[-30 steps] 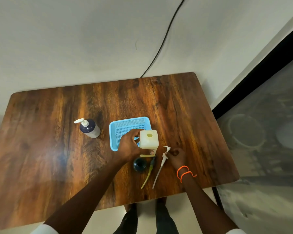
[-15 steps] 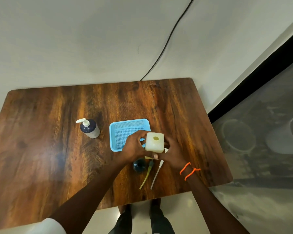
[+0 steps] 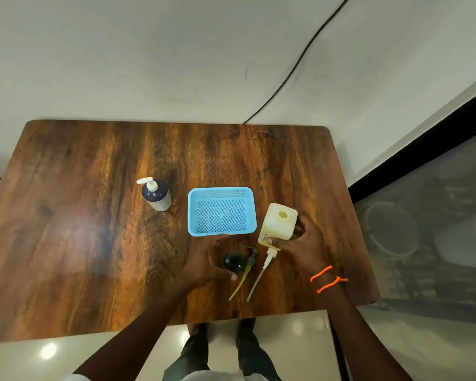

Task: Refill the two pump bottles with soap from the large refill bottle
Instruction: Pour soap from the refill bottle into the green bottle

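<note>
Tabletop (image 3: 94,215): right hand (image 3: 302,243) grips refill bottle (image 3: 279,225); left hand (image 3: 206,259) cups open bottle (image 3: 233,261).

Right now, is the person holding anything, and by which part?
The right hand grips the cream refill bottle by its lower body. The left hand curls around the open dark bottle at its side.

We find no text we can read. The cream refill bottle (image 3: 278,225) carries a small strip of dark print low on its left side, just above the thumb, but it is too small and blurred for us to make out. The pump bottle (image 3: 156,194) shows no legible label.
</note>
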